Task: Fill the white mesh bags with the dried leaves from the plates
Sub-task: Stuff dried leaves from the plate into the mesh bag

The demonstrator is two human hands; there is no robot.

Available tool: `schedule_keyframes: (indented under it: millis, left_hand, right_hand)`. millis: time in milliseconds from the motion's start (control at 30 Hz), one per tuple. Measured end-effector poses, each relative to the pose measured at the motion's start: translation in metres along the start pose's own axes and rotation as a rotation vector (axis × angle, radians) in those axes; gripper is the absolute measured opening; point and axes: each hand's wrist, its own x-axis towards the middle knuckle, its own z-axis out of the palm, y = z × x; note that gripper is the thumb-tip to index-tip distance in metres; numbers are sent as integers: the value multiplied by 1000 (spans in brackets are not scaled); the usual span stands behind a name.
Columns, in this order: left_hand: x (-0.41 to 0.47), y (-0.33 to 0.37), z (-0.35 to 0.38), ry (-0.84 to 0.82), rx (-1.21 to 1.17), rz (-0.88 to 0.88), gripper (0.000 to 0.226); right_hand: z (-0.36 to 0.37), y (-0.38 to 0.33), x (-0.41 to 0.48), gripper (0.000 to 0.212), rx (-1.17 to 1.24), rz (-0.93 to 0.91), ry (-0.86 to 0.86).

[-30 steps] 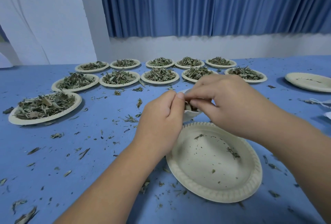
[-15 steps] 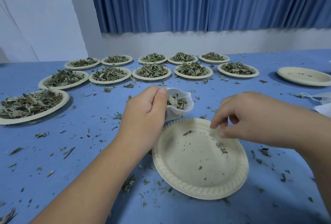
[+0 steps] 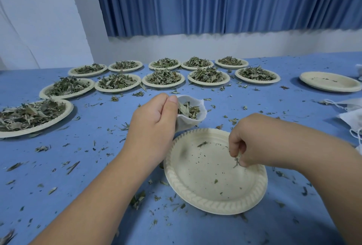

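- You are working with eleven heaped plates (image 3: pixel 69 108) of dried leaves (image 3: pixel 27 115): five are sitting in a far row at 12 o'clock, five in a nearer row, and one alone at 9 o'clock.
- One nearly bare plate (image 3: pixel 205 186) is lying at 5 o'clock, carrying only crumbs, and a stack of empty plates (image 3: pixel 313 86) is sitting at 2 o'clock.
- You are holding one white mesh bag (image 3: pixel 188 124); spare bags (image 3: pixel 350 117) are lying at 3 o'clock, too cropped to count.
- Loose leaf bits are lying scattered all over the blue tabletop (image 3: pixel 88 156).
- Since a second ago your right grip (image 3: pixel 252 144) has left the bag's mouth. It has dropped onto the 3 o'clock side of the near plate, where its fingertips are pinching a leaf scrap (image 3: pixel 236 161).
- Your left grip (image 3: pixel 154 125) is staying put, curled round the bag's side with the thumb on its rim.
- The bag is hanging just past the near plate's 11 o'clock edge, its mouth gaping upward, its rim wavy, and grey-green leaves showing inside.
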Motion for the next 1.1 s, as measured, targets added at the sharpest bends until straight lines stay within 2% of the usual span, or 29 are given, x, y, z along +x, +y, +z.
schedule_keyframes:
  millis: [233,467,600,700,767,833,900,1000,1100]
  left_hand:
    - [0,2,-3,4,-7,1,43]
    - [0,1,-2,-1,20,14,43]
    - [0,1,-2,-13,15,14,43]
    - [0,1,-2,-19,16,14,43]
    - [0,1,-1,-24,20,15,43]
    - [-1,2,-1,-29,20,15,43]
    - [-1,2,0,-36,23,12,42]
    - [-1,1,2,-36,15,8,41]
    - [0,0,3,-44,18,17,41]
  right_hand:
    - [6,2,1,10,0,-14,42]
    - [9,-1,0,17,-86,-37,65]
    - [12,2,0,8,2,-31,49]
    - [5,9,-4,9,228,-92,71]
    - [-3,12,-6,11,439,-170,173]
    - [-8,9,-7,7,684,-244,375]
    - [-9,5,-6,4,811,-304,593]
    - [-12,-6,2,8,644,-292,787]
    - [-13,-21,11,13,220,-245,794]
